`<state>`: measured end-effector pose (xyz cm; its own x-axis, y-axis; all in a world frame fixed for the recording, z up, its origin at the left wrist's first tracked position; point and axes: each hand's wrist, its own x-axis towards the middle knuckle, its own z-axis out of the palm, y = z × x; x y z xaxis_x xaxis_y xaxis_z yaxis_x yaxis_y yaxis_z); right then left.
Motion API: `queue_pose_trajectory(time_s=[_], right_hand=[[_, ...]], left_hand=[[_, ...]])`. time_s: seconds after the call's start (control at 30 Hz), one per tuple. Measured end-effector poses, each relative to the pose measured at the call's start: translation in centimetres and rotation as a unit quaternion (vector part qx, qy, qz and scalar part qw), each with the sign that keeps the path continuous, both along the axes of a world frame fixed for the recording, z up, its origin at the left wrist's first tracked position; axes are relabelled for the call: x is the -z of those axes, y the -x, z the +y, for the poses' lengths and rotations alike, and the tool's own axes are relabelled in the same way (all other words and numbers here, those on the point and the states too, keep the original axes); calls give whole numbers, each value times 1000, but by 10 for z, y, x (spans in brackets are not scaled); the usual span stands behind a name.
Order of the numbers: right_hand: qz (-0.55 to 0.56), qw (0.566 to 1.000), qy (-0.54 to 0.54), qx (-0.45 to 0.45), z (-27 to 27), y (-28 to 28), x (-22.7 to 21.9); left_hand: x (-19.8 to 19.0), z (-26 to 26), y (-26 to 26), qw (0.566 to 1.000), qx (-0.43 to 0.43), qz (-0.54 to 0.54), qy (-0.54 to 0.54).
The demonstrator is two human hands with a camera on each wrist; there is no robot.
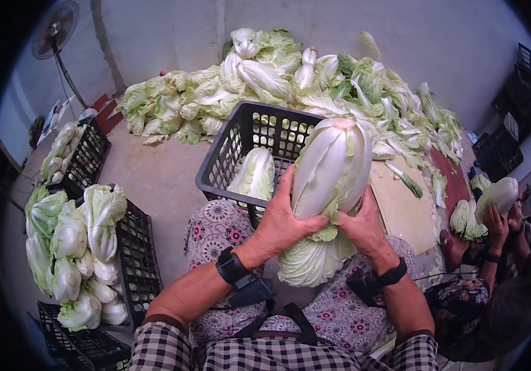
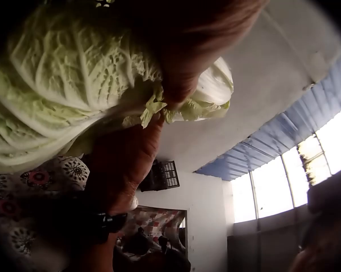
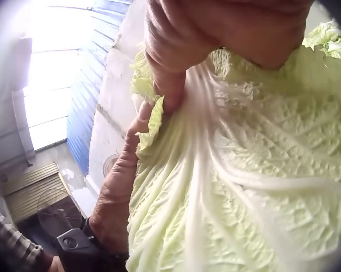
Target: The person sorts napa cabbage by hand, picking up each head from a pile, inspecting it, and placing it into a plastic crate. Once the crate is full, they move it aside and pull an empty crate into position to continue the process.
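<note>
A large napa cabbage (image 1: 332, 164) is held upright over the lap, its pale cut base uppermost. My left hand (image 1: 286, 224) grips its left side, with the thumb across the near face. From the right, my right hand (image 1: 363, 231) holds it, the thumb close to the left one at a torn leaf edge. Below the thumbs a broad outer leaf (image 1: 316, 260) hangs down; its ribbed surface fills much of the right wrist view. Some fingers are hidden behind the head. Just beyond, a black plastic crate (image 1: 231, 196) contains another napa cabbage (image 1: 255, 174).
A heap of cabbages and loose leaves (image 1: 210, 102) lies along the wall. Filled crates (image 1: 139, 260) stand at the left, near a standing fan (image 1: 55, 37). On the right, another person's hand (image 1: 497, 226) holds a cabbage beside a tan board (image 1: 404, 210).
</note>
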<state>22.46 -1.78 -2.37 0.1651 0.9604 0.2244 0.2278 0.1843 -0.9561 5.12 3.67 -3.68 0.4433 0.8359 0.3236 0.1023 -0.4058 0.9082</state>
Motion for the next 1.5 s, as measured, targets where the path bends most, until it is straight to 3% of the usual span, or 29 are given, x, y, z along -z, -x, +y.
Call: queue_pose_trajectory(time_s=[0.27,0.37,0.57,0.67,0.97,1.07,1.17,1.3,1.5], right_hand=[[30,999,-18,11,-4,3,-4],[28,999,-17,15,-4,-5,-3],[144,989,-15,19,-2,-12,-2],[193,980,-37,-16,0,-11,-3],[31,997,-4,-74,1,-19,-3],[63,977,109,-173,-7,-15,0],[119,962,122,-213,-3,2,3],[215,952,120,-180,-2,13,2],[179,957,119,-193,-1,7,-4]], left_hand=[[-3,-5,-3,999,4,-14,34],[3,6,-2,995,80,-48,37],[13,9,1,956,158,-147,199],[2,4,1,933,201,-146,260],[-10,4,10,943,95,-199,250],[-16,7,16,941,72,-240,226],[-17,9,15,935,61,-265,227],[-8,7,13,937,50,-281,200],[-4,4,15,923,51,-284,253]])
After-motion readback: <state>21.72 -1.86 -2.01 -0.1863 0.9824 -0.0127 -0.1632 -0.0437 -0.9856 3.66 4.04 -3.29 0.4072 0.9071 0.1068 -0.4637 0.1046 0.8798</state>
